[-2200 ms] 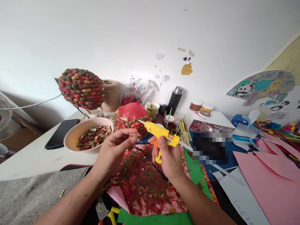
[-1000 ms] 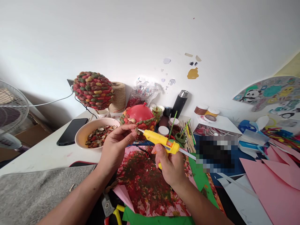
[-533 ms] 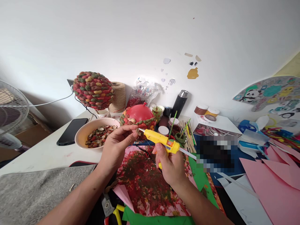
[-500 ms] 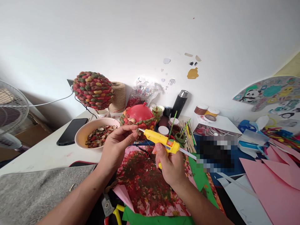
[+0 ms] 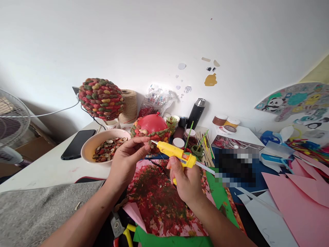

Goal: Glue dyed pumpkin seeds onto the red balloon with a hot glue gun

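Note:
My right hand (image 5: 189,183) is wrapped around the handle of a yellow hot glue gun (image 5: 171,150), with a clear glue stick (image 5: 205,167) sticking out of its back. The gun's nozzle points left, right at the fingertips of my left hand (image 5: 128,157). Those fingers pinch a small painted nut shell (image 5: 149,142), mostly covered by them. Just behind sits a red balloon (image 5: 151,124), its sides covered in red, green and yellow shells. To the left, a pale bowl (image 5: 86,152) holds loose half shells (image 5: 108,149).
A finished-looking shell-covered ball (image 5: 101,99) stands back left by a twine spool (image 5: 129,106). Paint-smeared paper (image 5: 159,202) lies below my hands, with yellow-handled pliers (image 5: 118,224) beside it. A black flask (image 5: 196,113), paint jars (image 5: 178,142) and sticks (image 5: 207,152) stand behind. Pink paper (image 5: 295,206) lies right.
The whole view has shifted very slightly. Both hands keep their grip, with the nozzle still at the shell in my left fingertips.

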Motion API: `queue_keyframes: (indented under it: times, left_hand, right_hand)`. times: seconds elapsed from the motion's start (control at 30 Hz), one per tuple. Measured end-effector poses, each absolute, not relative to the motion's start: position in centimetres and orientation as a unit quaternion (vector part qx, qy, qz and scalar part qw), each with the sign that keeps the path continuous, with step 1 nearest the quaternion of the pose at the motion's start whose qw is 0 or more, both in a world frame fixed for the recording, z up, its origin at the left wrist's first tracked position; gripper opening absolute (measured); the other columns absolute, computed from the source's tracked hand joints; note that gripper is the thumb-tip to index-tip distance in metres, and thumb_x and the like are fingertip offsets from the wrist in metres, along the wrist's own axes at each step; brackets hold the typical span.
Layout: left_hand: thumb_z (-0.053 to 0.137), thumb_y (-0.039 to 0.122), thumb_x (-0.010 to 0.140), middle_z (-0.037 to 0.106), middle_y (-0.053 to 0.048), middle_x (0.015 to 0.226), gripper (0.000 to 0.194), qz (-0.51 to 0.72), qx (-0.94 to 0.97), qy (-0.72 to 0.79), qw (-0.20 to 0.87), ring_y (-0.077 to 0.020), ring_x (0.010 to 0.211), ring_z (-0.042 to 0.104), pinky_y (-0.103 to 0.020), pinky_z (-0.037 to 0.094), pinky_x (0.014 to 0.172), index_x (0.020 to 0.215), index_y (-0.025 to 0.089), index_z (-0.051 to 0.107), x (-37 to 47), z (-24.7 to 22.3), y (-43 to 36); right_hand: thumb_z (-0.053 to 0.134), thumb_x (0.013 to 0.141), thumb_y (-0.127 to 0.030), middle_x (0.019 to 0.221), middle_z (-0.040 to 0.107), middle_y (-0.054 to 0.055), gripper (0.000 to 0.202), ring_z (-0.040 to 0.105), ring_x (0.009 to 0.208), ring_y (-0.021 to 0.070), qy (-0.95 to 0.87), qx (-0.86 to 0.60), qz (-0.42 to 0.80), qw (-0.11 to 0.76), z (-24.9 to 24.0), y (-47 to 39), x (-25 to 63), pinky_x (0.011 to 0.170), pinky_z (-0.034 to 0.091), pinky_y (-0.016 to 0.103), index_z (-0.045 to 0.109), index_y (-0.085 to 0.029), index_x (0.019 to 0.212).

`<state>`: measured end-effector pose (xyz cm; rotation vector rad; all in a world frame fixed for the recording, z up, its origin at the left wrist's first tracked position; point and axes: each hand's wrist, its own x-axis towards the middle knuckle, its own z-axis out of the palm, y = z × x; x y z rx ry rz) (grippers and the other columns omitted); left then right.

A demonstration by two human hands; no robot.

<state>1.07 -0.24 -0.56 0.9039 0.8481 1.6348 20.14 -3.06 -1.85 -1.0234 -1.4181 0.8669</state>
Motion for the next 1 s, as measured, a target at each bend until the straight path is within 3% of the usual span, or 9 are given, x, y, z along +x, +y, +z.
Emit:
queue_keyframes:
  times: [0.47, 1.0]
  left_hand:
    - [0.111, 0.038, 0.064, 0.088, -0.008, 0.093, 0.037, 0.683, 0.378, 0.354, 0.515, -0.0185, 0.076, 0.075, -0.028, 0.061, 0.072, 0.092, 0.023, 0.092, 1.26, -0.41, -0.29]
    - [0.11, 0.036, 0.067, 0.082, -0.003, 0.084, 0.034, 0.685, 0.385, 0.34, 0.516, -0.0133, 0.072, 0.069, -0.022, 0.059, 0.069, 0.095, 0.023, 0.093, 1.02, -0.67, -0.19]
  right_hand:
    - [0.062, 0.105, -0.08, 0.045, 0.052, -0.004, 0.062, 0.05, 0.039, 0.0154, -0.608, -0.438, 0.367, 0.551, -2.3, -3.08, 20.38, 0.045, 0.046, 0.029, 0.069, -0.024, 0.078]
    - [0.06, 0.105, -0.081, 0.045, 0.051, -0.005, 0.064, 0.05, 0.038, 0.0149, -0.617, -0.44, 0.362, 0.543, -2.07, -3.04, 20.27, 0.043, 0.043, 0.028, 0.066, -0.024, 0.077]
